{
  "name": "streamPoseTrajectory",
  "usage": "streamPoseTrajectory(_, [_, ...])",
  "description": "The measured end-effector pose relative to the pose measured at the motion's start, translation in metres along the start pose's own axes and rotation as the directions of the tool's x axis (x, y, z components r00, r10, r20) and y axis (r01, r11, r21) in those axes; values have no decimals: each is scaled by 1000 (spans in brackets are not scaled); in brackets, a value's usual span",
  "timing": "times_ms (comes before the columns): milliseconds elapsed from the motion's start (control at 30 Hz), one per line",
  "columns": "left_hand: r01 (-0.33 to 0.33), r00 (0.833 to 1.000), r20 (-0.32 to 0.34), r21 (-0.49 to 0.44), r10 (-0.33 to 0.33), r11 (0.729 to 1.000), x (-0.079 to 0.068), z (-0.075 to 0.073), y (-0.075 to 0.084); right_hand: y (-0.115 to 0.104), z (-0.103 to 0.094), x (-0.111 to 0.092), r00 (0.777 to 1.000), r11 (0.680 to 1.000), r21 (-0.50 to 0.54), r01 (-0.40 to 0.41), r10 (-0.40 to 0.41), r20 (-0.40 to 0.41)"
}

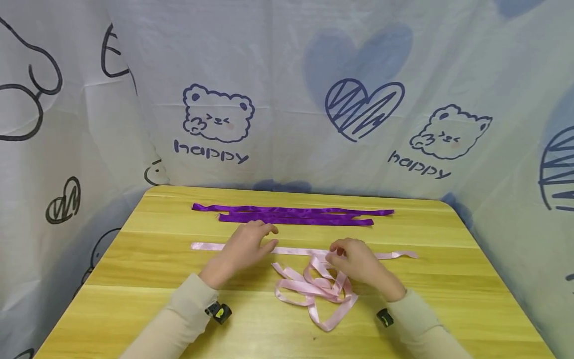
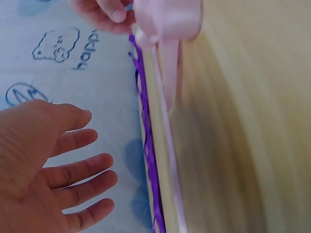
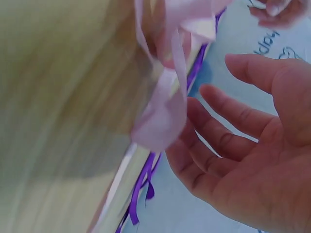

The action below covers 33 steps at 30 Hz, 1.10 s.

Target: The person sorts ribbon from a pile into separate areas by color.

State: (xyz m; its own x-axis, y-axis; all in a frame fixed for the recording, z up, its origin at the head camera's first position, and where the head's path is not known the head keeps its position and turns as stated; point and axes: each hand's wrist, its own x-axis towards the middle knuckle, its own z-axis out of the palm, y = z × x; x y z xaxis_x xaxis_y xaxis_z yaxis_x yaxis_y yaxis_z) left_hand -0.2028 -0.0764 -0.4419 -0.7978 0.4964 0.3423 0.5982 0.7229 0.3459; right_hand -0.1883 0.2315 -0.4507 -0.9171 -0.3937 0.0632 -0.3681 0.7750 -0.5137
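Observation:
A loose tangle of pale pink satin ribbon (image 1: 334,294) lies on the table in front of the person. Behind it, a straight length of the same pink ribbon (image 1: 296,251) runs from left to right. The left hand (image 1: 244,247) hovers over that strip, and the left wrist view shows its fingers (image 2: 87,170) spread with nothing between them. At the right edge of the tangle is the right hand (image 1: 360,262). Its thumb and fingers (image 3: 223,141) stand apart and loosely bent, and the fingertips overlap a pink loop (image 3: 163,121) in the right wrist view.
Several purple ribbon strips (image 1: 296,218) lie side by side near the far edge of the wooden table (image 1: 157,309). White printed cloth (image 1: 287,149) hangs behind and along both sides. Small black wrist devices (image 1: 219,312) sit at both cuffs.

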Motion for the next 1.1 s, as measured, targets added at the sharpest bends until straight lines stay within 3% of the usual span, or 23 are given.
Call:
streamPoseTrajectory(200, [-19, 996, 91, -42, 23, 999, 2, 14, 14, -5, 14, -4, 994, 1000, 30, 3, -6, 106])
streamPoseTrajectory(533, [-26, 974, 217, -153, 60, 988, -2, 27, 26, -15, 26, -10, 971, 978, -10, 209, -206, 124])
streamPoseTrajectory(633, [-10, 956, 284, -219, 73, 976, -4, 28, 28, -16, 26, -11, 963, 973, 49, 224, -228, 140])
streamPoseTrajectory(767, [-10, 916, 382, -276, 119, 961, -7, 29, 28, -18, 26, -12, 948, 959, 147, 242, -266, 176])
streamPoseTrajectory(867, [-5, 896, 423, -303, 139, 953, -8, 30, 28, -19, 27, -13, 933, 946, 193, 260, -298, 201])
streamPoseTrajectory(1100, [12, 877, 454, -352, 160, 936, -10, 29, 31, -21, 27, -14, 911, 924, 271, 269, -335, 239])
